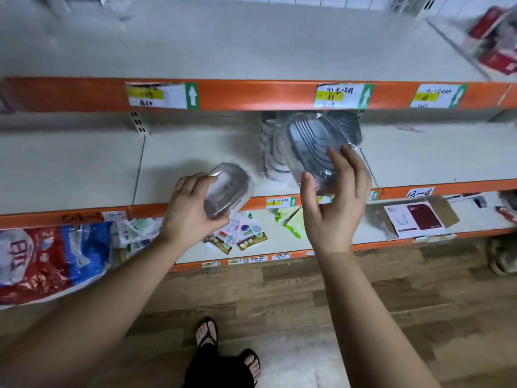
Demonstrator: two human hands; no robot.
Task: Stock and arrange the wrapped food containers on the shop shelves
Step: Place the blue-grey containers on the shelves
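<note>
Gripping small container (pixel 229 186), left hand (pixel 190 211); right hand (pixel 333 200) pinches tilted container (pixel 310 141).

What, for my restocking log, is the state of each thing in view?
left hand: grips the small container.
small container: wrapped, lid on, held over the front edge of the middle shelf.
right hand: holds the large container.
large container: wrapped, tilted, held above the shelf.
stacked containers: wrapped, resting on the middle shelf.
</note>
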